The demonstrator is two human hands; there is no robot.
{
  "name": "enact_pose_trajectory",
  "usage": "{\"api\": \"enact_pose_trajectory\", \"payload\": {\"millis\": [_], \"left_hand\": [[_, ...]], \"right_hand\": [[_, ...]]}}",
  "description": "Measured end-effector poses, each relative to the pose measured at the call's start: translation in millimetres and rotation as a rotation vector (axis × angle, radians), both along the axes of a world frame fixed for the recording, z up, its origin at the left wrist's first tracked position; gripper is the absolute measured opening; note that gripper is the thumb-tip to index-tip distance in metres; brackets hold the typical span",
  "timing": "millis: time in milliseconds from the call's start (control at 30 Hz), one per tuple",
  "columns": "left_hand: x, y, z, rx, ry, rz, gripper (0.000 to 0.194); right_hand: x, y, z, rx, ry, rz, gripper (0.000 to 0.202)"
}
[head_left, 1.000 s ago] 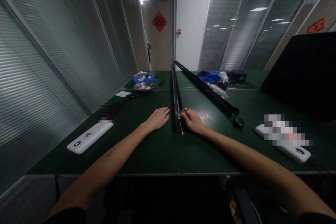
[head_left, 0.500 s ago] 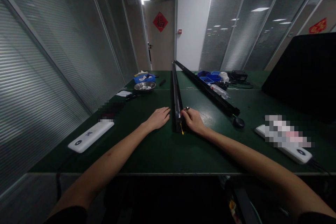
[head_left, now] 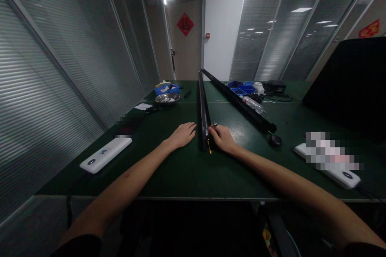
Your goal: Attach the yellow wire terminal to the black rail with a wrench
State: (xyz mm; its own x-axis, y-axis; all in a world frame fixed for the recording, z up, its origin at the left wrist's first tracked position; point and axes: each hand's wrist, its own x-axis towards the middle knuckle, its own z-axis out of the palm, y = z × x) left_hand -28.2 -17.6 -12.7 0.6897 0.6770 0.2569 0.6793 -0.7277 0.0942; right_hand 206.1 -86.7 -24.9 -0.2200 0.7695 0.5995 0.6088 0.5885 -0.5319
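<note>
A long black channel-shaped bar (head_left: 204, 108) runs away from me along the table, a short yellow wire (head_left: 210, 147) sticking out at its near end. Left of that end, my left hand (head_left: 184, 134) lies flat on the tabletop, fingers together and stretched out, holding nothing. On the right side, my right hand (head_left: 222, 136) is closed close against the bar's near end. A small shiny metal knob (head_left: 215, 124) shows above its curled fingers; the rest of what it grips is hidden.
A second black bar (head_left: 241, 102) lies slantwise to the right, a black mouse-like object (head_left: 275, 140) at its near end. A metal bowl (head_left: 167, 98), blue bins (head_left: 241, 88) and a plastic bottle (head_left: 253, 104) stand farther back. White devices (head_left: 105, 155) flank my arms; a dark screen (head_left: 346, 88) stands right.
The view has shifted very slightly. Both hands keep the same places beside the bar, and nothing has been taken up or let go.
</note>
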Motion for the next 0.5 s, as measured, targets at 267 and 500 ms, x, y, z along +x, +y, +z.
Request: {"api": "enact_pose_trajectory", "payload": {"millis": [267,500], "left_hand": [[2,-2,2.6,-0.016,-0.02,0.009,0.04],[2,-10,17.2,-0.06,-0.13,0.026,0.033]], "right_hand": [[2,2,-0.7,-0.002,-0.005,0.025,0.024],[3,4,-0.9,-0.012,-0.005,0.031,0.024]]}}
